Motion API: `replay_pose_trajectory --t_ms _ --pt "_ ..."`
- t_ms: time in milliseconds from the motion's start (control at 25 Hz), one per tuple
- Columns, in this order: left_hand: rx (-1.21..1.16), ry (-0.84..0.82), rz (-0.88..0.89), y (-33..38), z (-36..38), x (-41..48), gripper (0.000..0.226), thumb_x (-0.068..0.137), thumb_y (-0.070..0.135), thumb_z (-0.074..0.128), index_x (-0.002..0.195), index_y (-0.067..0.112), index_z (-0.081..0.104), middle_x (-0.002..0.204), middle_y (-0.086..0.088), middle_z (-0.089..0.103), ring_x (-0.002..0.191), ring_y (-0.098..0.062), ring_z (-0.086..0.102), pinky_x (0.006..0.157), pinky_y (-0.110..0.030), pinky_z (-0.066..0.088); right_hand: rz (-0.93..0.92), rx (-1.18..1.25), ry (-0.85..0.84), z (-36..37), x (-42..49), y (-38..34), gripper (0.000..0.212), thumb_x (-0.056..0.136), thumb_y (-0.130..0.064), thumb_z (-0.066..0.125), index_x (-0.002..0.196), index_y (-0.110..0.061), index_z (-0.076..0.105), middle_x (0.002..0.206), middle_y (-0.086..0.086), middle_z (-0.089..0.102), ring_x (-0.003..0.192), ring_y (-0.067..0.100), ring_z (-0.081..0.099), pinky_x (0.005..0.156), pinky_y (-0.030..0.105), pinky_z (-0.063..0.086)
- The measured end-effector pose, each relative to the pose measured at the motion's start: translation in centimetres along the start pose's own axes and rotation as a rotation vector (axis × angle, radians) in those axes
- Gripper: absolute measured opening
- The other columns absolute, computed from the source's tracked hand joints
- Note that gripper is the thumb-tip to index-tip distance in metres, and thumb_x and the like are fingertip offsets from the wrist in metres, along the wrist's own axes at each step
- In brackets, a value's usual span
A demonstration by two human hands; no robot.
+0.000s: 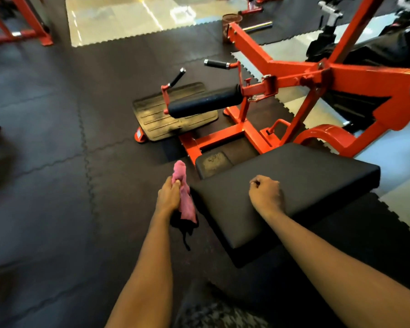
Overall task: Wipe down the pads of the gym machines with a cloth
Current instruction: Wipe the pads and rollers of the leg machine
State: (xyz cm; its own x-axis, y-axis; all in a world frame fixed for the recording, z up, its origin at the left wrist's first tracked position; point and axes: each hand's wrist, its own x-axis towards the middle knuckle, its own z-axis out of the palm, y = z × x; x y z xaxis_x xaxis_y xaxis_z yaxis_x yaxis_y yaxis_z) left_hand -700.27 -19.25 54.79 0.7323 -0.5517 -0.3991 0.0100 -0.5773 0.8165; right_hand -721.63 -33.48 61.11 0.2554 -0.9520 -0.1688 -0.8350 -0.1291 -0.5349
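A wide black seat pad (pixel 301 185) of a red gym machine lies in front of me, right of centre. My left hand (pixel 168 196) grips a pink cloth (pixel 184 192) just off the pad's left edge; the cloth sticks up past my fingers and hangs down below them, with something dark dangling under it. My right hand (pixel 265 196) rests on the pad's near part with its fingers curled into a loose fist, holding nothing. Farther off, a black roller pad (pixel 205 102) sits across the machine's red frame.
The red frame (pixel 294 72) rises to the right with two black-grip handles (pixel 217 63). A ribbed black footplate (pixel 159 114) lies on the floor behind the roller. Dark interlocking floor mats (pixel 45 162) spread to the left. More red equipment (pixel 26 27) stands at the far left.
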Motion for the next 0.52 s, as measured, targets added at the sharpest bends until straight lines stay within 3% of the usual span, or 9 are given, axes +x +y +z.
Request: replay_pose_trajectory --t_ms 120,240,360,440,520 --pt "0.046 -0.037 0.071 1.4 0.2 0.9 0.031 0.103 0.027 0.041 0.129 0.022 0.057 0.129 -0.013 0.062 0.118 -0.036 0.057 0.100 -0.043 0.046 0.023 -0.073 0.078 -0.1 -1.8 0.0 0.018 0.093 -0.018 0.056 0.092 -0.014 0.074 0.098 0.015 0.073 0.096 0.039 0.065 0.085 0.038 0.050" --pt "0.120 -0.120 0.086 2.0 0.9 3.8 0.037 0.106 0.029 0.038 0.140 0.022 0.051 0.135 -0.009 0.056 0.128 -0.033 0.051 0.100 -0.037 0.039 0.049 -0.185 0.131 1.9 -1.9 -0.5 0.024 0.090 -0.019 0.059 0.107 -0.013 0.074 0.116 0.011 0.071 0.116 0.032 0.061 0.102 0.038 0.044" --pt "0.160 -0.394 0.182 1.6 2.8 9.1 0.039 0.108 0.032 0.037 0.136 0.014 0.057 0.139 -0.010 0.057 0.132 -0.028 0.051 0.097 -0.028 0.038 0.091 -0.272 0.081 6.0 -0.2 -1.9 0.044 0.092 -0.024 0.058 0.135 -0.013 0.062 0.153 0.009 0.049 0.147 0.026 0.036 0.121 0.039 0.023" --pt "0.092 -0.655 0.221 1.0 4.8 12.5 0.040 0.108 0.033 0.038 0.123 0.009 0.064 0.136 -0.006 0.060 0.130 -0.018 0.052 0.102 -0.022 0.038 0.157 -0.291 0.107 8.6 1.3 -3.2 0.050 0.094 -0.025 0.058 0.142 -0.013 0.056 0.160 0.010 0.039 0.151 0.027 0.028 0.124 0.041 0.019" --pt "0.128 -0.827 0.208 -1.6 7.1 15.9 0.042 0.103 0.042 0.045 0.133 0.015 0.058 0.143 0.000 0.053 0.136 -0.014 0.046 0.112 -0.026 0.034 0.233 -0.379 0.149 11.2 2.0 -4.1 0.055 0.092 -0.028 0.061 0.143 -0.010 0.055 0.159 0.013 0.039 0.150 0.030 0.031 0.124 0.045 0.020"
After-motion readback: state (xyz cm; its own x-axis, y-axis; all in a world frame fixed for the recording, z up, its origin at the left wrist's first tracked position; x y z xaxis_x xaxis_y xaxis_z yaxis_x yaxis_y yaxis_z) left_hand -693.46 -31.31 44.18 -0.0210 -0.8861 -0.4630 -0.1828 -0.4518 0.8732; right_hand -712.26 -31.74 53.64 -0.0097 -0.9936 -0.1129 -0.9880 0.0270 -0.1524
